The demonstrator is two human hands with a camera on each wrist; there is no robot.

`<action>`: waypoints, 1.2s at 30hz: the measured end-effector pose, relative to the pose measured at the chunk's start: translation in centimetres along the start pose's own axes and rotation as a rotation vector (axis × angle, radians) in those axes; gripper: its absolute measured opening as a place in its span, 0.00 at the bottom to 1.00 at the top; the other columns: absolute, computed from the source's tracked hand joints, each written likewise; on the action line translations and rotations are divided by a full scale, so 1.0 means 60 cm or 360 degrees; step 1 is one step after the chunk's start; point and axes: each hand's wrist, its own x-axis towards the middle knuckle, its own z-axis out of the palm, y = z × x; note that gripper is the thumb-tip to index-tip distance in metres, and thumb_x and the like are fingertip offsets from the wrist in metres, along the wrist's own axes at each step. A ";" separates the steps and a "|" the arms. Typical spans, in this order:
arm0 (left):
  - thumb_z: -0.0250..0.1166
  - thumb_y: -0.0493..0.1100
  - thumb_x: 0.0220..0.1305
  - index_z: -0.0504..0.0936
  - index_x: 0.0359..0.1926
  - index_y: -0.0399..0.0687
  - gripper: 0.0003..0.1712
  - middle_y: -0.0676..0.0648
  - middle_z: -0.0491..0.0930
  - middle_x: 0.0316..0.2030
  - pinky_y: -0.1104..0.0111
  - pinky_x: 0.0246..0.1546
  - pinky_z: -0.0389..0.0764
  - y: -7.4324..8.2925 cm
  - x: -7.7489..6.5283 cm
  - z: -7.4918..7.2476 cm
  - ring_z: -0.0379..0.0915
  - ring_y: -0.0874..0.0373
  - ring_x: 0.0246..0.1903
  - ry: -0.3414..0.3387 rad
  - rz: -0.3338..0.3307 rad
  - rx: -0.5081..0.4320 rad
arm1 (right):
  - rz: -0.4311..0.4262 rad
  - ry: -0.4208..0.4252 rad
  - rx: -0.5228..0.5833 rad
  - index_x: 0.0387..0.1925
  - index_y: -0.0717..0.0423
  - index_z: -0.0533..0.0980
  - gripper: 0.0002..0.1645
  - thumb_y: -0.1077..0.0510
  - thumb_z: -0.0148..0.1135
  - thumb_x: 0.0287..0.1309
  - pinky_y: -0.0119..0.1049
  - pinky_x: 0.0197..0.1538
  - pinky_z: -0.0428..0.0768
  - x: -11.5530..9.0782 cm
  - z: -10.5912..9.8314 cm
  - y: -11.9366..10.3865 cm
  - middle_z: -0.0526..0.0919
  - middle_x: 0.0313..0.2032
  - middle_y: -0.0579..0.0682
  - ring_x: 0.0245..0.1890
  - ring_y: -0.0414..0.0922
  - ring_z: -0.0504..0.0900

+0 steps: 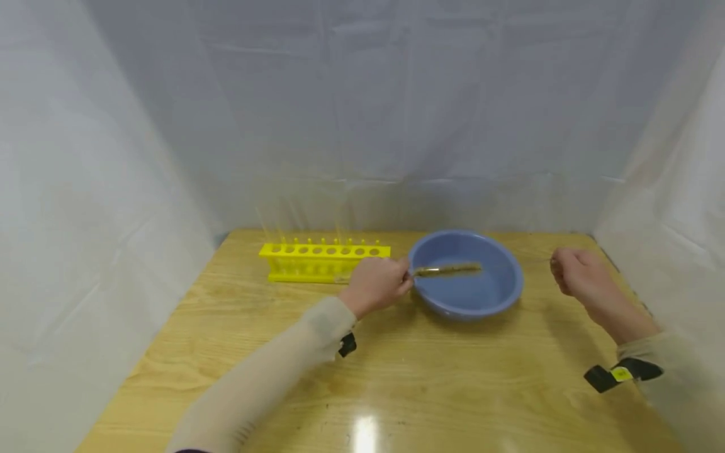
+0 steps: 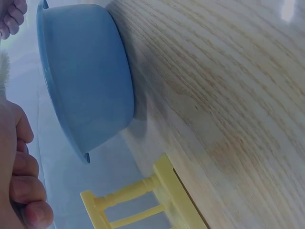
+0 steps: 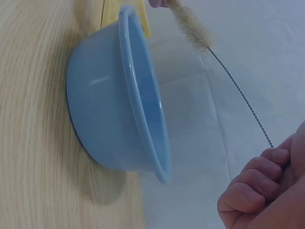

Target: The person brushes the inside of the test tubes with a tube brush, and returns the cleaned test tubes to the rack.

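Observation:
My left hand (image 1: 378, 284) is curled round a clear test tube (image 1: 342, 279), mostly hidden in the fist. Pale bristles of a test tube brush (image 1: 453, 270) stick out of the tube's end beside that fist, above the basin. From the bristles a thin twisted wire handle (image 3: 240, 93) runs across to my right hand (image 1: 583, 281), whose fingers grip its end right of the basin. Below the brush stands a blue round basin (image 1: 464, 311) on the table. In the left wrist view the left fist (image 2: 24, 176) shows close up, with bristles (image 2: 4, 67) past it.
A yellow test tube rack (image 1: 325, 251) stands left of the basin, behind my left forearm. Several clear tubes, faint in view, rise from it. The wooden table (image 1: 425, 377) has white sheeting (image 1: 362, 113) along its back and sides.

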 end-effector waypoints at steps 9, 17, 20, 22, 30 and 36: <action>0.61 0.56 0.68 0.77 0.32 0.55 0.13 0.57 0.73 0.18 0.70 0.12 0.66 0.014 0.004 -0.003 0.66 0.64 0.13 -0.0145 -0.0052 0.0044 | 0.0048 -0.0045 0.0048 0.20 0.54 0.59 0.25 0.53 0.32 0.75 0.37 0.21 0.61 0.004 0.039 -0.007 0.59 0.16 0.43 0.16 0.39 0.57; 0.61 0.56 0.68 0.75 0.32 0.53 0.14 0.55 0.72 0.17 0.69 0.13 0.69 0.036 0.017 -0.009 0.67 0.63 0.14 -0.0148 0.0019 0.0065 | 0.0037 -0.0106 0.0064 0.20 0.55 0.61 0.25 0.50 0.34 0.75 0.38 0.25 0.64 0.017 0.098 -0.036 0.60 0.15 0.46 0.16 0.41 0.58; 0.59 0.55 0.69 0.76 0.33 0.52 0.14 0.55 0.72 0.17 0.70 0.11 0.67 0.044 0.021 -0.012 0.66 0.63 0.12 -0.0184 0.0026 0.0076 | -0.0007 -0.0117 0.0053 0.19 0.54 0.61 0.24 0.53 0.36 0.74 0.38 0.25 0.65 0.021 0.121 -0.041 0.61 0.14 0.46 0.16 0.42 0.59; 0.58 0.55 0.70 0.76 0.33 0.52 0.14 0.55 0.71 0.16 0.71 0.10 0.66 0.050 0.024 -0.014 0.65 0.63 0.11 -0.0183 0.0043 0.0088 | -0.0040 -0.0128 0.0031 0.19 0.54 0.61 0.24 0.55 0.37 0.74 0.38 0.26 0.65 0.024 0.140 -0.044 0.60 0.14 0.46 0.16 0.43 0.59; 0.57 0.53 0.70 0.75 0.31 0.52 0.13 0.56 0.68 0.15 0.71 0.10 0.65 0.057 0.026 -0.010 0.64 0.63 0.11 -0.0174 0.0021 0.0056 | -0.0090 -0.0163 0.0070 0.20 0.56 0.62 0.25 0.54 0.37 0.76 0.38 0.26 0.66 0.024 0.179 -0.054 0.61 0.14 0.46 0.16 0.43 0.60; 0.56 0.51 0.70 0.75 0.31 0.53 0.12 0.57 0.67 0.14 0.73 0.09 0.63 0.050 0.022 -0.006 0.61 0.65 0.11 -0.0141 0.0023 -0.0033 | -0.0061 -0.0189 0.0172 0.19 0.55 0.60 0.23 0.56 0.40 0.73 0.37 0.24 0.63 0.020 0.175 -0.056 0.60 0.14 0.45 0.16 0.41 0.57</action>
